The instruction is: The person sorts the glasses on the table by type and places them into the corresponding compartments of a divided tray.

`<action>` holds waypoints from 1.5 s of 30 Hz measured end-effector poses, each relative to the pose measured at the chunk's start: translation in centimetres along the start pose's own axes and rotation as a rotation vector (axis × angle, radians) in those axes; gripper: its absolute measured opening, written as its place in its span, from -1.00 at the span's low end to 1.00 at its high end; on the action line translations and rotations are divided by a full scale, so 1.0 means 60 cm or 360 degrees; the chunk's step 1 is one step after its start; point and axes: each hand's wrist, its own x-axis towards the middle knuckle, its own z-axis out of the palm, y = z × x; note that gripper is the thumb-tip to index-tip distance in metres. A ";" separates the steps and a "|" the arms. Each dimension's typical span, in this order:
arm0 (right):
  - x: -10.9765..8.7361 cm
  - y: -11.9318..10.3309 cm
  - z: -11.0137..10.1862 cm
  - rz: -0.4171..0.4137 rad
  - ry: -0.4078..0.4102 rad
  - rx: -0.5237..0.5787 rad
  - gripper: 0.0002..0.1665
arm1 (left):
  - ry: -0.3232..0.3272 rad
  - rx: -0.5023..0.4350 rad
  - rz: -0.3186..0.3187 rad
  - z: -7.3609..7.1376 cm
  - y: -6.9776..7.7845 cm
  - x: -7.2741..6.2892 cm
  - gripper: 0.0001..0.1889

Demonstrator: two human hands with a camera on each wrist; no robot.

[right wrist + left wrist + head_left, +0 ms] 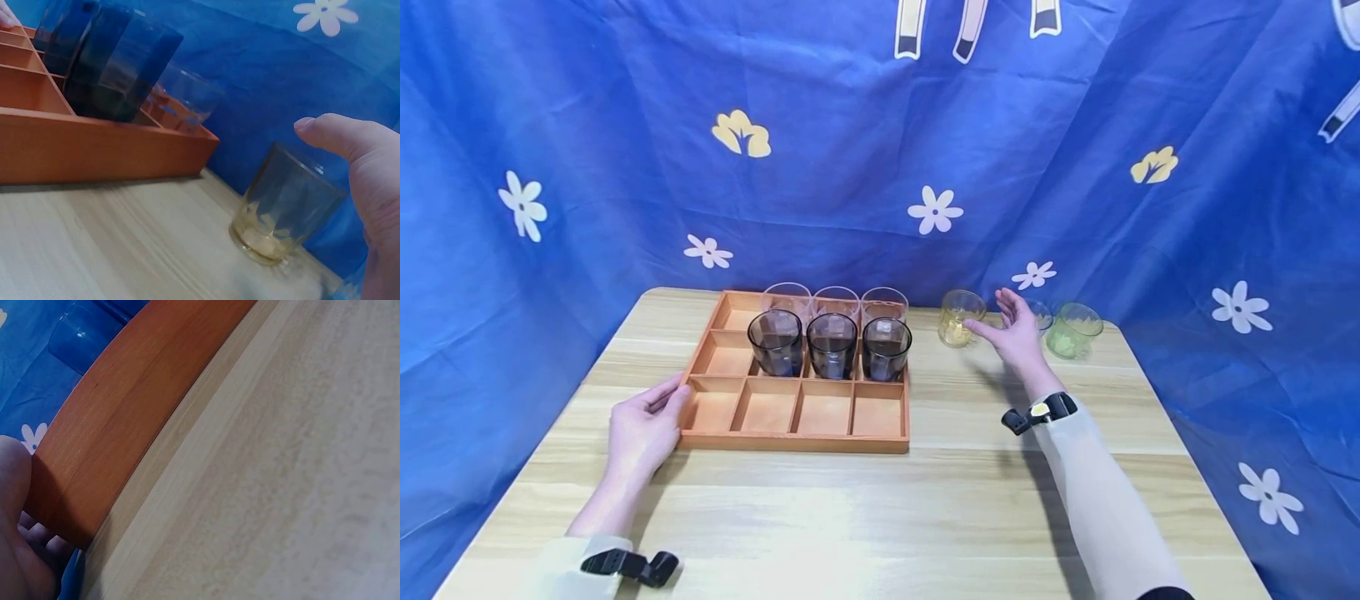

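My left hand [642, 425] grips the near-left corner of a compartmented wooden tray [797, 442]; in the left wrist view its thumb and curled fingers [39, 532] are at the end of the tray wall [119, 406]. Three dark grey glasses [832, 348] stand in the tray's middle row, and three clear glasses [786, 298] behind them in the back row. To the right, my right hand [1017, 337] is spread beside a yellow-tinted glass [955, 332], its thumb close to the rim. In the right wrist view a gap shows between thumb and yellow glass [284, 200].
Beyond my right hand stand a clear glass [1041, 315], partly hidden by it, and a green glass [1075, 335] near the far-right table corner. A blue patterned cloth [842, 167] hangs behind the wooden table [790, 517]. The tray's front row has bare compartments.
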 end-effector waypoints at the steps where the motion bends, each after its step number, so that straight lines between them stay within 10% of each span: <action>1: 0.002 0.003 0.001 0.0008 -0.0002 0.0001 0.23 | 0.0001 -0.0003 0.0005 0.000 0.000 0.000 -0.53; 21: 0.017 0.029 0.059 0.0166 -0.0040 -0.0081 0.24 | 0.0024 -0.0053 0.0038 0.002 0.001 0.000 -0.56; 45: 0.007 0.008 0.061 0.0044 0.0017 0.0017 0.07 | 0.0012 -0.0055 0.0039 -0.001 0.000 -0.001 -0.56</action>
